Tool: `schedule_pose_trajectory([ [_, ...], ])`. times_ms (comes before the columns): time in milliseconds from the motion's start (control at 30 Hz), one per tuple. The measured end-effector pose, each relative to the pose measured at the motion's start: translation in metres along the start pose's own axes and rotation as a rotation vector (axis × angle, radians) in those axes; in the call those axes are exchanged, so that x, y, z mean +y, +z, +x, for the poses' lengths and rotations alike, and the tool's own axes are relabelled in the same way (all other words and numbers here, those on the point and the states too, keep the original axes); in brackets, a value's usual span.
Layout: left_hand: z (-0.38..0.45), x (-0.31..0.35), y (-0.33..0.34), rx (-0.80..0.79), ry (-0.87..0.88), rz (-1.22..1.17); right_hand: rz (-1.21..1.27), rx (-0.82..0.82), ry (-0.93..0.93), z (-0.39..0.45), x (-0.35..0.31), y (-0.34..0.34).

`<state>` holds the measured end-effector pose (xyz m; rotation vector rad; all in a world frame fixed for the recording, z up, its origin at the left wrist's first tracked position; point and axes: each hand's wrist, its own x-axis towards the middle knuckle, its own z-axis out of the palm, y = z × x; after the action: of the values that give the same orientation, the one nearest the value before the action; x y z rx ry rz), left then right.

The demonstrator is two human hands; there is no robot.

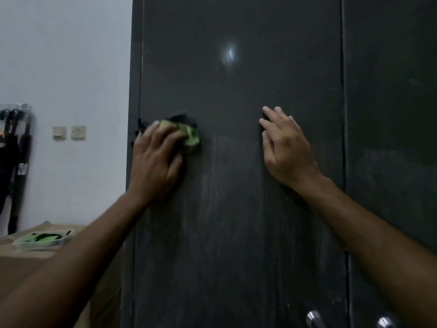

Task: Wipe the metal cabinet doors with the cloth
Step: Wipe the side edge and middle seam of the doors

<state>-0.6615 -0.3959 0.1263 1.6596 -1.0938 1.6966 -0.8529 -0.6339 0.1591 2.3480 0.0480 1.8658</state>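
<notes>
Cloth (pixel 189 134) — half hidden under left hand (pixel 156 159) — on cabinet door (pixel 236 209).

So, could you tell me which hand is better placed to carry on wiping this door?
The left hand: it presses the green cloth against the door. The right hand rests flat and bare on it.
</notes>
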Motion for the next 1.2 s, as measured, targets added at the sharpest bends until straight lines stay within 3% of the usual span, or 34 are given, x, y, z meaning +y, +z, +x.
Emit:
schedule_pose_trajectory([
  [100,0.031,0.046,0.015,0.089,-0.189,-0.044,-0.012,-0.039,0.065,-0.012,-0.005,-0.005],
  [200,-0.016,0.068,0.023,-0.013,0.062,0.013,-0.047,-0.075,0.075,-0.028,-0.006,-0.007],
  [300,-0.056,0.037,0.009,-0.089,0.208,0.065,-0.046,-0.115,0.055,-0.047,-0.004,-0.008],
  [400,-0.024,0.037,0.004,-0.061,0.039,0.069,0.005,-0.161,0.05,-0.062,0.0,-0.011],
  [467,0.004,0.071,0.012,-0.043,-0.105,-0.003,0.049,-0.165,0.064,-0.069,0.004,-0.016],
  [500,0.006,0.092,0.019,-0.037,-0.096,-0.024,0.065,-0.158,0.071,-0.071,0.006,-0.018],
  [600,-0.03,0.133,0.038,-0.087,0.152,-0.004,0.062,-0.145,0.076,-0.076,0.021,-0.026],
  [733,-0.065,0.102,0.035,-0.086,0.304,0.023,0.082,-0.141,0.028,-0.085,0.044,-0.028],
  [800,-0.043,0.086,0.032,-0.047,0.269,0.048,0.12,-0.117,0.014,-0.087,0.05,-0.023],
  [900,0.001,0.103,0.032,-0.016,0.057,0.001,0.192,-0.002,-0.009,-0.086,0.054,-0.016],
  [1000,0.005,0.143,0.049,-0.016,0.105,-0.028,0.279,0.139,0.049,-0.078,0.05,-0.027],
  [1100,-0.009,0.151,0.059,-0.058,0.178,-0.205,0.171,0.267,-0.041,-0.075,0.033,-0.029],
  [1200,-0.003,0.153,0.039,-0.09,0.075,-0.714,-0.04,0.103,-0.289,-0.078,0.008,-0.007],
])
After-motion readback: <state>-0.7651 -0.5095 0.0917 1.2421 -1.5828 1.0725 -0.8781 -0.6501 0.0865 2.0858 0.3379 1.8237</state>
